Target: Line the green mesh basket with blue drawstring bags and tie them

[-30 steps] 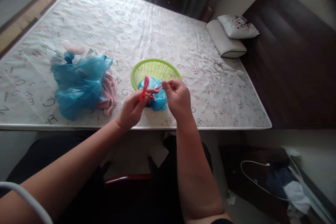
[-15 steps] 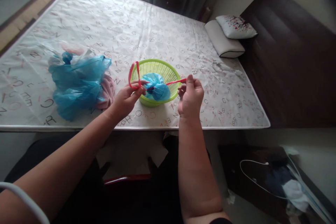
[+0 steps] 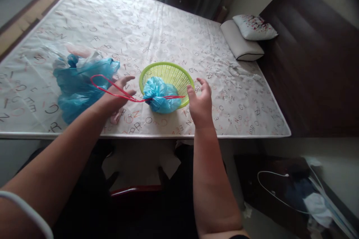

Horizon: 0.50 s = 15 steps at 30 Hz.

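A knotted blue plastic bag overlaps the near rim of a green mesh basket; whether it rests inside cannot be told. Red string runs across the bag's gathered part, with a short end on the right and a long loop on the left. My left hand is left of the basket, fingers apart, the red loop crossing it near the wrist. Right of the basket, my right hand is open, thumb near the string's end and basket rim, holding nothing.
Crumpled blue plastic bags lie at the left of the letter-printed mattress, with pink cloth partly behind my left arm. Two pillows sit by the dark headboard. A white cable is at the lower right.
Both hands have let go of the red string. My left hand moved left and opened; my right hand opened almost in place. The bag shifted slightly left and toward me, and the loop fell leftward.
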### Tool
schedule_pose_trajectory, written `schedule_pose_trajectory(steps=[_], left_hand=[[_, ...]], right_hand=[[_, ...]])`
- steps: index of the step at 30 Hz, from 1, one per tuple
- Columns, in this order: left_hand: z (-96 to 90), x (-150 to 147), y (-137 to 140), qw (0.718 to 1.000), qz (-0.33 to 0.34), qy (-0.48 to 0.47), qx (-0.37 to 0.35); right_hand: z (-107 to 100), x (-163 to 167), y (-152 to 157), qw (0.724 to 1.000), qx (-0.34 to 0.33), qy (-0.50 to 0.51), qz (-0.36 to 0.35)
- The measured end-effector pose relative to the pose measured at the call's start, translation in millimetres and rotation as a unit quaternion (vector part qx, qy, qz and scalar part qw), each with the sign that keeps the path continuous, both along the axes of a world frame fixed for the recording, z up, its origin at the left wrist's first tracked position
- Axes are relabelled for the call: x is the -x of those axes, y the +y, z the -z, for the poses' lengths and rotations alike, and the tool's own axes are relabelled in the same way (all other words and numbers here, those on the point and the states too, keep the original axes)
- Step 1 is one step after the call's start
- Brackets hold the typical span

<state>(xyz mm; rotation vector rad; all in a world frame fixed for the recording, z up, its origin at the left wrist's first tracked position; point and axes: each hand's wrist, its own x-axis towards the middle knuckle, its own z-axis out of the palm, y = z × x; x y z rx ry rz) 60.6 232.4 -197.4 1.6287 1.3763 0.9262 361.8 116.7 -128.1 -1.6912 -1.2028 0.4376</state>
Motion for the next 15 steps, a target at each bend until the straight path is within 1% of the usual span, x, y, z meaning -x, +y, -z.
schedule_pose_trajectory(steps=[2,4,6,8,10,12,15], left_hand=[[-3.1,18,12,0.999,-0.010,0.005,0.048],[-2.0,31,18,0.998,-0.041,-0.005,0.050],[4.2,36,18,0.997,-0.056,-0.020,0.048],[13.5,33,12,0.997,-0.027,-0.024,0.064],[22.9,25,3,0.997,0.023,-0.021,0.067],[30.0,14,-8,0.996,0.062,-0.032,0.060],[34.3,-2,-23,0.987,0.115,-0.088,0.071]], right_hand=[[2,-2,0,1.000,0.024,-0.018,-0.012],[3,-1,-2,0.997,0.046,-0.040,-0.042],[2,3,-4,0.990,0.058,-0.057,-0.119],[2,12,-5,0.971,0.056,-0.057,-0.225],[3,23,-5,0.950,0.056,-0.049,-0.302],[5,33,-2,0.938,0.080,-0.050,-0.333],[6,42,6,0.924,0.140,-0.083,-0.347]])
